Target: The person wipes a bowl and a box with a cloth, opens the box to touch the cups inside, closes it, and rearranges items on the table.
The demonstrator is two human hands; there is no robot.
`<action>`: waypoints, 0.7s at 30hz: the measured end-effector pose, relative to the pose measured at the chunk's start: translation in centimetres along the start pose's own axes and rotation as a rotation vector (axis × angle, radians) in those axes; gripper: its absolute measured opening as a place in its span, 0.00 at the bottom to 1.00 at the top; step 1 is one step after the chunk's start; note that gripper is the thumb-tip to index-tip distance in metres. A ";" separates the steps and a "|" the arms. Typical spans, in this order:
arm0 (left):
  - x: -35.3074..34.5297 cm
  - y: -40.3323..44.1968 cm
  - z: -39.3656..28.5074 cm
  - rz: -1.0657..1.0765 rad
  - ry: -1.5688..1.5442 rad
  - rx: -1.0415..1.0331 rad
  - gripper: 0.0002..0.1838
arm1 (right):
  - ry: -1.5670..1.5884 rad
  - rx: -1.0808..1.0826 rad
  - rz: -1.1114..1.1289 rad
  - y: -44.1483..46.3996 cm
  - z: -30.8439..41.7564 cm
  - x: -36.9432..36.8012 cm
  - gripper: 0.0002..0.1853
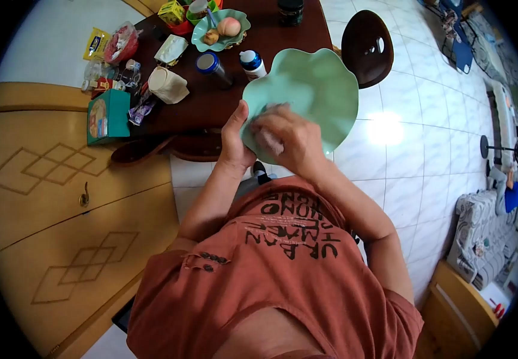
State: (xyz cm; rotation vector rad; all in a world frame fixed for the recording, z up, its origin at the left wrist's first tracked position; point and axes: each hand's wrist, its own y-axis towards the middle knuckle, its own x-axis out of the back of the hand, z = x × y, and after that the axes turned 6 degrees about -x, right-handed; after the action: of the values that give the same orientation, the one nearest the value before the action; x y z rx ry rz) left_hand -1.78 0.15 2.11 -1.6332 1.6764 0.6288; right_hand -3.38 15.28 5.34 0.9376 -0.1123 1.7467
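A large pale green plate (pixel 325 90) with a wavy, scalloped rim is held up in front of my body, tilted so its inner face shows. My left hand (pixel 236 137) grips its left edge, thumb on the inner side and the other fingers hidden behind. Pressed against the lower left of the inner face, my right hand (pixel 292 134) is closed around a bunched greyish-pink cloth (pixel 268 142). The cloth and the fingertips are slightly blurred.
Behind the plate is a dark wooden table (pixel 283 36) holding a green fruit dish (pixel 247 27), a blue-lidded jar (pixel 208 63), a white bottle (pixel 252 63), a tissue roll (pixel 168 85) and a teal box (pixel 108 116). Dark chairs (pixel 367 51) stand beside it.
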 end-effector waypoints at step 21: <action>-0.7 -0.3 -0.1 -0.024 0.023 0.068 0.34 | 0.120 -0.146 -0.005 0.4 0.4 -0.5 0.11</action>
State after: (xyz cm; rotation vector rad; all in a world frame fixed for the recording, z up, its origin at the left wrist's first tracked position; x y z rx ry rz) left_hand -1.56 0.54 2.71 -1.6153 1.6739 0.5369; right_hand -3.49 14.57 5.45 0.7244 -0.1573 1.7606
